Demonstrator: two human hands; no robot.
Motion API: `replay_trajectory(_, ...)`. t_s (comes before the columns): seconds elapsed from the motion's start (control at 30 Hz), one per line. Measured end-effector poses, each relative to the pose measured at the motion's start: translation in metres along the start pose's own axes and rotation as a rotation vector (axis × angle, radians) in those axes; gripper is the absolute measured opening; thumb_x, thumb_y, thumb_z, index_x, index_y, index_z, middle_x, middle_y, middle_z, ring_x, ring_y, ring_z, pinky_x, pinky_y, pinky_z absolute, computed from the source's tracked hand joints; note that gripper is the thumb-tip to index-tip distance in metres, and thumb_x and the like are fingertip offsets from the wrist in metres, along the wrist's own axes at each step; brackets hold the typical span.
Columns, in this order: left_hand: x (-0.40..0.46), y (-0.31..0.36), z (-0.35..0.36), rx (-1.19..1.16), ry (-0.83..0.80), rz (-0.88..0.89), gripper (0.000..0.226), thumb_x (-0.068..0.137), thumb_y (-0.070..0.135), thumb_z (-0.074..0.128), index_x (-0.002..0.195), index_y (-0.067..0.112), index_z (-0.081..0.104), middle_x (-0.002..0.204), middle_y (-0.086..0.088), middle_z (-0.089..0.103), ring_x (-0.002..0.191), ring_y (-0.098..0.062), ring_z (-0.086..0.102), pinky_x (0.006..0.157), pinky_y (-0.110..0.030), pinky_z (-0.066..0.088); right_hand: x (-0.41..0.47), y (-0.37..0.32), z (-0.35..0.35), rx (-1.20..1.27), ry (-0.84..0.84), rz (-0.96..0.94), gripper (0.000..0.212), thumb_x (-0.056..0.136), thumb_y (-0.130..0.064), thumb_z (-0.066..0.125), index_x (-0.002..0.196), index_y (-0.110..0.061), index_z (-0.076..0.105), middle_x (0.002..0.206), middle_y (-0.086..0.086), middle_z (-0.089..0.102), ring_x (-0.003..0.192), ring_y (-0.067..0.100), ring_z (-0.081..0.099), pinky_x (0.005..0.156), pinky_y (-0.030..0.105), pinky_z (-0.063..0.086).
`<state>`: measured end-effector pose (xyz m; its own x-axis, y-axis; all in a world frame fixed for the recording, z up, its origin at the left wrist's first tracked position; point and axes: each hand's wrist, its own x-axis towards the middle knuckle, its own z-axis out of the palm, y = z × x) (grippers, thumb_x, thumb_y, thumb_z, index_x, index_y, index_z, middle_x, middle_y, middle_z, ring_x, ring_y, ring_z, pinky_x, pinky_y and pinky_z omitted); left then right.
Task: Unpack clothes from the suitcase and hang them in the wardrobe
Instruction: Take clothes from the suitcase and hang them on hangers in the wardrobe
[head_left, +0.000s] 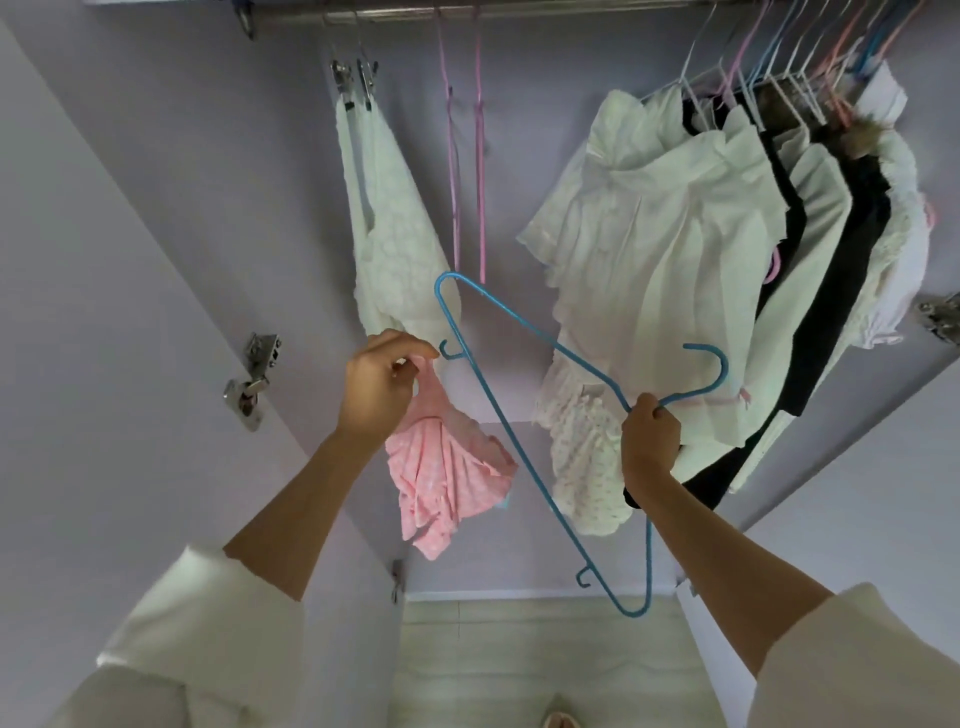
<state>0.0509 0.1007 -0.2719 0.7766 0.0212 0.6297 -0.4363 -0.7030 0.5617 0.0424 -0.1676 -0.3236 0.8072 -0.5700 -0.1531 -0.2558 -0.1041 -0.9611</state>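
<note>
The left hand (382, 384) pinches the top edge of a small pink dotted garment (447, 473), which hangs crumpled below the fingers in front of the open wardrobe. The right hand (649, 441) is curled round the neck of a blue plastic hanger (524, 457), just under its hook; the hanger is tilted, one shoulder end up near the left hand, the other pointing down toward the floor. The garment and the hanger are close together but it is unclear whether they touch. Behind them, on the wardrobe rail (519, 8), a white textured garment (384, 218) hangs from metal clip hangers on the left, two empty pink hangers (480, 156) hang in the middle, and a row of white and black clothes (701, 234) fills the right side. A metal door hinge (252, 379) sits on the left wall.
</note>
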Motion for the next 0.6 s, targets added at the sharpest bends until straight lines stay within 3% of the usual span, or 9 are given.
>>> replay_trajectory(0.17,0.016,0.006,-0.012,-0.178,0.060,-0.187,0.039,0.071,-0.023,0.052,0.086,0.007,0.071,0.087,0.000,0.060,0.080,0.010,0.057,0.077,-0.006,0.044,-0.001,-0.008,0.008,0.003,-0.037,-0.090,0.043,0.095,-0.012,0.034,0.052,-0.011,0.039,0.053,0.001,0.042,0.050,0.013,0.037,0.051,0.027,0.030)
replay_trajectory(0.23,0.018,0.017,-0.012,-0.292,0.062,-0.314,0.029,0.079,-0.017,0.057,0.089,0.009,0.065,0.095,-0.004,0.054,0.077,0.004,0.059,0.070,-0.006,0.046,-0.002,-0.014,0.013,0.018,-0.045,-0.092,0.042,0.095,-0.012,0.034,0.053,-0.011,0.041,0.053,0.003,0.044,0.050,0.014,0.039,0.052,0.027,0.033)
replay_trajectory(0.33,0.019,0.028,-0.010,-0.473,0.106,-0.480,0.025,0.082,-0.010,0.061,0.084,0.012,0.050,0.082,0.001,0.055,0.066,0.001,0.060,0.058,-0.011,0.049,-0.001,-0.020,0.019,0.057,-0.018,-0.104,0.041,0.094,-0.013,0.035,0.054,-0.009,0.043,0.054,0.006,0.045,0.051,0.017,0.040,0.058,0.031,0.034)
replay_trajectory(0.43,0.026,0.026,-0.015,-0.630,0.158,-0.573,0.029,0.082,-0.014,0.057,0.082,0.015,0.052,0.071,0.005,0.058,0.064,-0.003,0.059,0.065,-0.023,0.054,0.000,-0.024,0.020,0.082,0.020,-0.129,0.042,0.095,-0.013,0.034,0.055,-0.008,0.043,0.057,0.010,0.047,0.052,0.016,0.041,0.055,0.028,0.035)
replay_trajectory(0.6,0.039,0.028,-0.023,-0.613,0.127,-0.602,0.032,0.083,-0.015,0.048,0.073,0.014,0.057,0.078,-0.007,0.058,0.070,-0.020,0.059,0.070,-0.035,0.052,0.001,-0.022,0.014,0.109,0.036,-0.121,0.044,0.096,-0.013,0.034,0.052,-0.012,0.038,0.052,0.005,0.039,0.050,0.016,0.034,0.051,0.026,0.030)
